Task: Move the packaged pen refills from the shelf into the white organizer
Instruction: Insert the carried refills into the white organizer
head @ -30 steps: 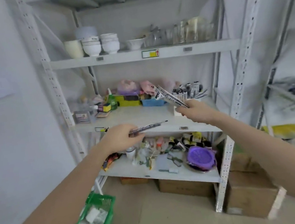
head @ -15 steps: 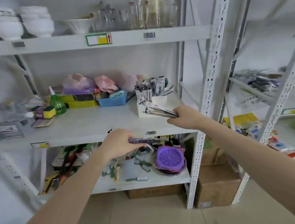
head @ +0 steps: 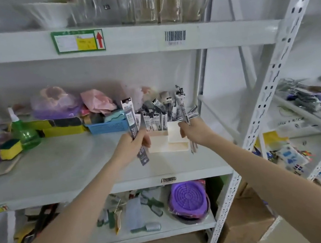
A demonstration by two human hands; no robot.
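Note:
The white organizer (head: 175, 139) stands on the middle shelf with several packaged pen refills (head: 156, 118) upright in its back compartments. My left hand (head: 133, 145) is just left of it, shut on a dark refill pack (head: 132, 123) held nearly upright. My right hand (head: 195, 132) is at the organizer's right side, shut on a bunch of refill packs (head: 182, 106) that stick up above the fist and hang below it. The organizer's front compartments look bare.
A blue basket (head: 107, 126), yellow boxes, a green spray bottle (head: 24, 133) and sponges (head: 3, 150) sit left on the same shelf (head: 59, 170). Glassware stands on the shelf above. The shelf post (head: 258, 118) rises right of my right arm. Brushes and a purple strainer (head: 188, 197) lie below.
The view has moved closer to the shelf. Both hands rose from the shelf's front edge to the organizer, and their refill packs turned from lying flat to nearly upright.

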